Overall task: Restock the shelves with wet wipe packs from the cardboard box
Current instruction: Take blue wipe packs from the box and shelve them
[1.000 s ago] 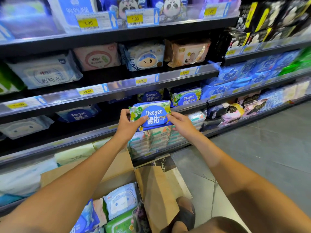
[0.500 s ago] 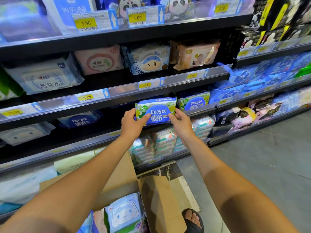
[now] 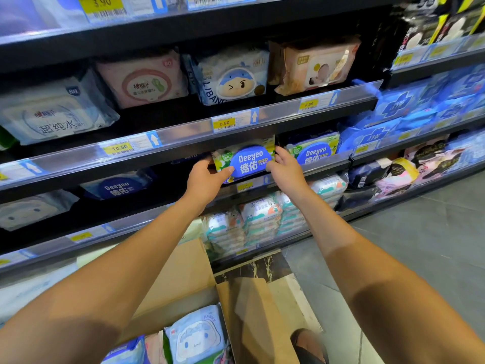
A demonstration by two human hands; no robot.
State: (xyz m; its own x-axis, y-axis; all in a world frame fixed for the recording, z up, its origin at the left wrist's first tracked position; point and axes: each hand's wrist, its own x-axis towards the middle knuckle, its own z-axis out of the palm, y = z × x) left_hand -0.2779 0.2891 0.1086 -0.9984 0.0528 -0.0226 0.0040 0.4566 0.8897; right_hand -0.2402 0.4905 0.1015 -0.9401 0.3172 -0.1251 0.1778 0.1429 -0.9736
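Black metal shelving [image 3: 183, 35] ran across the frame w/ clear price strips; wipe packs stocked on several tiers. Brown cardboard box [image 3: 183, 279] stood open on the floor below, flaps up, w/ a white cartoon-face pack [image 3: 195, 337] and others inside. Green-and-blue Deeyeo pack [image 3: 248, 160] sat at the front edge of the third tier, tucked under the 8.90 tag [image 3: 224, 123], just beside a matching Deeyeo pack [image 3: 313, 151] to its right. Left hand [image 3: 207, 179] gripped pack's left end, thumb on its face. Right hand [image 3: 286, 170] gripped the right end, fingers curled round it.
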